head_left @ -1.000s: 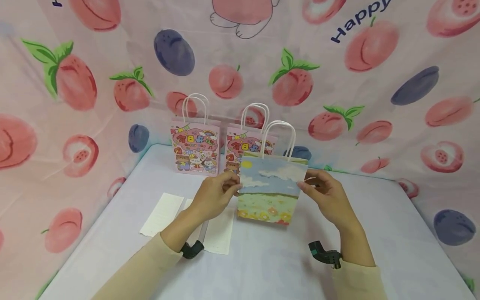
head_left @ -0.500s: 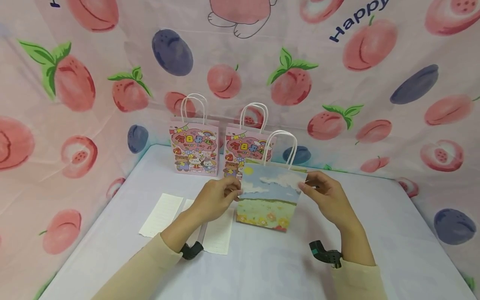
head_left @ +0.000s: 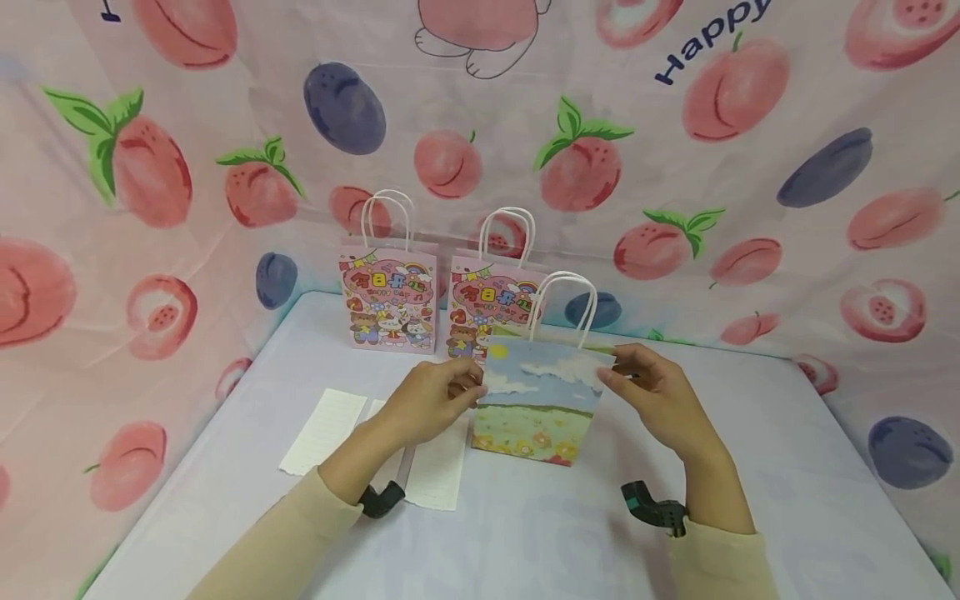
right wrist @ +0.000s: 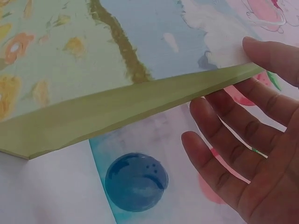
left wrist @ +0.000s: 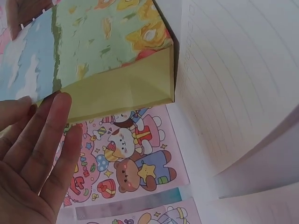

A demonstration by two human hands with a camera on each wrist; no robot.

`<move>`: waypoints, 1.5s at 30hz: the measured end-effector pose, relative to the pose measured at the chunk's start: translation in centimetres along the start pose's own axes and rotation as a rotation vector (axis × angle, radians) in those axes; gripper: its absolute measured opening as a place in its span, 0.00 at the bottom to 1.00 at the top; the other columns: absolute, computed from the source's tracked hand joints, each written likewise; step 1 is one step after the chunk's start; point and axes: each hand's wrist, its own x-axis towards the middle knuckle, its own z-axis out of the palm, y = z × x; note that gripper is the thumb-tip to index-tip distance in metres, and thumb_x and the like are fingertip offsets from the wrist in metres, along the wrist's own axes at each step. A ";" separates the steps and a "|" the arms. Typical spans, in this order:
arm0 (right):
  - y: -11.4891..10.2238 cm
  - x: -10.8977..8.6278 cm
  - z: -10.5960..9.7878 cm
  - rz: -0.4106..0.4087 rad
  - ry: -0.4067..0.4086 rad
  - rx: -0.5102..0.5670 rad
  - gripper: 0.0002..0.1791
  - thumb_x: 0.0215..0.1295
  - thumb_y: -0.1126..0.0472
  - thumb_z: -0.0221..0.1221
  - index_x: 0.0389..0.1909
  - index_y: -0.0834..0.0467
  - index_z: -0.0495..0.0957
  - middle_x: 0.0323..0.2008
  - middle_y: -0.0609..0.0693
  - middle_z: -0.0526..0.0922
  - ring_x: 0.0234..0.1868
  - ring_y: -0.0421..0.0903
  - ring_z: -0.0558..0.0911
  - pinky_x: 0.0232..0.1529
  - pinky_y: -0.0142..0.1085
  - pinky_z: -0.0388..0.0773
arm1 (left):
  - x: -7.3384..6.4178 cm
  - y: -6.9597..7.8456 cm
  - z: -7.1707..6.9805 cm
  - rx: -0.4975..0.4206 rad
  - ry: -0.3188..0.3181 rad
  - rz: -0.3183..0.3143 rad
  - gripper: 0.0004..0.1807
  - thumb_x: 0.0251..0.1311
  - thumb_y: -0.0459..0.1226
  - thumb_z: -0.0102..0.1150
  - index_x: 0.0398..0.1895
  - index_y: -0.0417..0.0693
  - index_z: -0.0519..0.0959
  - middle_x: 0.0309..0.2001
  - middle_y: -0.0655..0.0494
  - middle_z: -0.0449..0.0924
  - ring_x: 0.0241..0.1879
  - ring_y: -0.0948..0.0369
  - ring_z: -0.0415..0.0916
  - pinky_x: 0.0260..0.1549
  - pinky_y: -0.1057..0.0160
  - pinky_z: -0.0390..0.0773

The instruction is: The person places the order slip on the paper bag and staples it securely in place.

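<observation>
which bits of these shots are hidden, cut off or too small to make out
- Bottom inside the landscape gift bag: head view, hidden by its front panel.
- Lower right of the pink gift bag behind it: head view, covered by the landscape gift bag.
- Much of the middle paper sheet: head view, under the left forearm.
- Most of the right hand: left wrist view, cut off by the upper-left corner.
</observation>
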 end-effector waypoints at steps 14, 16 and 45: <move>-0.7 -0.3 -0.2 -0.012 0.036 -0.037 0.16 0.74 0.58 0.62 0.59 0.58 0.80 0.48 0.44 0.83 0.46 0.39 0.84 0.48 0.29 0.81 | 1.5 0.8 -1.9 -0.174 0.154 0.002 0.20 0.68 0.46 0.68 0.59 0.52 0.77 0.52 0.55 0.84 0.53 0.56 0.83 0.52 0.56 0.85; -0.8 -0.2 -0.2 -0.018 0.035 -0.029 0.17 0.75 0.58 0.62 0.60 0.58 0.80 0.49 0.48 0.83 0.46 0.41 0.85 0.48 0.29 0.81 | 2.2 1.0 -2.1 -0.240 0.140 0.009 0.27 0.67 0.46 0.69 0.65 0.53 0.73 0.59 0.52 0.81 0.59 0.52 0.80 0.59 0.51 0.82; -1.1 1.2 3.6 0.023 0.089 0.337 0.17 0.73 0.63 0.63 0.58 0.67 0.76 0.53 0.43 0.79 0.50 0.38 0.81 0.45 0.30 0.84 | 4.5 1.8 1.1 -0.623 0.070 -0.070 0.17 0.69 0.38 0.67 0.59 0.45 0.84 0.48 0.48 0.89 0.39 0.64 0.85 0.40 0.65 0.83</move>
